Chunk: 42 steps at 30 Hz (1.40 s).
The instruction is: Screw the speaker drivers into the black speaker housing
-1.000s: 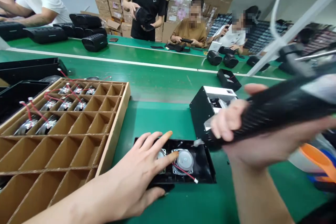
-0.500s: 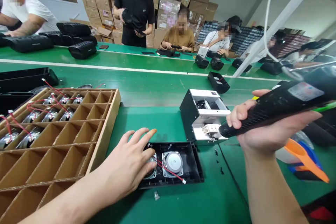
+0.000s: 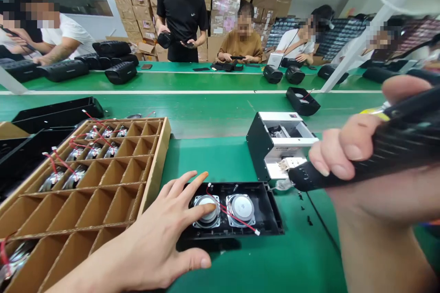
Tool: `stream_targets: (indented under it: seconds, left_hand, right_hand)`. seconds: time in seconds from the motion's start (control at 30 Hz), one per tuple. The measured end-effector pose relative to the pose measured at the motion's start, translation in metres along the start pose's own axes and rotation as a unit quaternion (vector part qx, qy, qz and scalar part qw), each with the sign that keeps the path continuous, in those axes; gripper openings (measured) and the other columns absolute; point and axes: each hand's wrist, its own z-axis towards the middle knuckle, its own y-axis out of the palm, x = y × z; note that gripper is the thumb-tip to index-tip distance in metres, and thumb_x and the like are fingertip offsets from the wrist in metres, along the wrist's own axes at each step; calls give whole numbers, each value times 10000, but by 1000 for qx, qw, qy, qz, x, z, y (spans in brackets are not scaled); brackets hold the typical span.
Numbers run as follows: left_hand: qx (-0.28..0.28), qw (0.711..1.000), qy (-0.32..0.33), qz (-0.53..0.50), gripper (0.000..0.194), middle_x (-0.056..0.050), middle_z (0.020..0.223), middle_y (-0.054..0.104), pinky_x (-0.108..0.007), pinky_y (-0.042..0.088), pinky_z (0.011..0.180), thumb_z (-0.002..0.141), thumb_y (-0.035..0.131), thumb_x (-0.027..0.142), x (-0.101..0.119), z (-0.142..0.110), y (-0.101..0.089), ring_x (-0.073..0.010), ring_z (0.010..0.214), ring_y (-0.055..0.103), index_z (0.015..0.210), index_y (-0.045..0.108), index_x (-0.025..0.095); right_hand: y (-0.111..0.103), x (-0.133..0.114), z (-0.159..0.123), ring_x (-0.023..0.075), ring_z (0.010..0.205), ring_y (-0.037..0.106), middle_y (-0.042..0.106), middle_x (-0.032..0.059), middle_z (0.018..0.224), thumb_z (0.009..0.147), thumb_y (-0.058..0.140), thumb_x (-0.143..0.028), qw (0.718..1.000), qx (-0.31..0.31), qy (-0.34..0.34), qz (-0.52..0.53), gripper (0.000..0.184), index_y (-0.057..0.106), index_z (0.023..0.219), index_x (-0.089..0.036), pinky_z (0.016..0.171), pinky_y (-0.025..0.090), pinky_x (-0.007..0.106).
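A black plastic speaker housing (image 3: 271,217) lies open side up on the green bench, with two round metal-backed speakers in it: a left speaker (image 3: 207,199) and a right speaker (image 3: 242,207). Red wires with white plugs cross them. My left hand (image 3: 165,229) is spread over the housing's left end, its index finger over the left speaker and its thumb off to the front. In my right hand (image 3: 354,146) is a black electric screwdriver (image 3: 409,139), gripped and tilted. Its clear-tipped nose points left, between the housing's right end and a white-and-black screw feeder (image 3: 256,153).
At left stands a cardboard-divided tray (image 3: 161,146) with several speakers in its cells. Black housings (image 3: 62,112) lie behind it. Small dark screws (image 3: 309,220) and a cable are right of the housing. Several co-workers sit or stand across the bench; a white post (image 3: 357,32) rises at right.
The screwdriver's nose has come away from the feeder and down toward the housing. My left thumb has swung off the left speaker, uncovering more of it. The whole view has shifted.
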Motion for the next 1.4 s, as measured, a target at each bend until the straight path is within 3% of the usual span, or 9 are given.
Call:
stream_targets:
  seconds: [0.1, 0.2, 0.3, 0.4, 0.6, 1.23, 1.4]
  left_hand:
    - [-16, 1000, -4, -8, 743, -133, 1747, 207, -716, 456, 1122, 862, 693, 732, -4, -2, 6, -481, 1570, 238, 1473, 568, 330]
    - [-18, 1000, -11, 9, 641, -118, 1748, 209, -686, 448, 1154, 873, 795, 498, -5, -2, 12, -453, 1568, 263, 1452, 581, 323]
    - [5, 999, -21, 24, 554, -89, 1736, 250, -651, 461, 1164, 870, 795, 302, -3, -1, 17, -418, 1542, 319, 1395, 619, 328]
    - [16, 999, -16, 30, 544, -85, 1721, 276, -641, 477, 1152, 883, 777, 281, -1, 0, 18, -411, 1520, 345, 1399, 613, 334]
    - [17, 999, -7, 35, 507, -104, 1711, 281, -649, 472, 1145, 916, 740, 311, -1, 1, 17, -413, 1507, 352, 1406, 614, 331]
    - [-28, 999, -7, 23, 465, -160, 1689, 298, -681, 459, 1142, 959, 682, 347, -2, 5, 11, -437, 1532, 323, 1418, 626, 302]
    - [-12, 999, -2, 32, 467, -162, 1688, 301, -695, 476, 1118, 948, 695, 354, -3, 3, 13, -452, 1513, 348, 1408, 632, 309]
  right_hand:
    - [30, 18, -9, 143, 364, 455, 515, -32, 522, 854, 555, -853, 995, -58, 23, 79, 643, 744, 1025, -262, 294, 335, 292]
    - [51, 51, -20, 124, 385, 471, 547, -41, 579, 898, 520, -836, 982, -113, 43, 144, 648, 680, 1121, -250, 321, 351, 259]
    - [62, 81, -28, 130, 410, 497, 575, -29, 635, 945, 470, -809, 971, -163, 55, 169, 631, 634, 1193, -252, 364, 383, 267]
    - [67, 97, -35, 131, 417, 489, 559, -30, 640, 957, 424, -814, 968, -183, 68, 157, 653, 598, 1226, -245, 384, 383, 271]
    - [69, 106, -43, 128, 440, 494, 557, -27, 658, 970, 374, -817, 967, -194, 95, 137, 663, 565, 1227, -237, 419, 397, 271]
    - [71, 114, -49, 125, 460, 499, 559, -15, 685, 1023, 336, -745, 961, -220, 80, 147, 624, 582, 1237, -212, 421, 391, 268]
    - [72, 115, -51, 122, 460, 492, 553, -22, 686, 992, 428, -756, 955, -233, 91, 159, 601, 595, 1217, -224, 426, 396, 266]
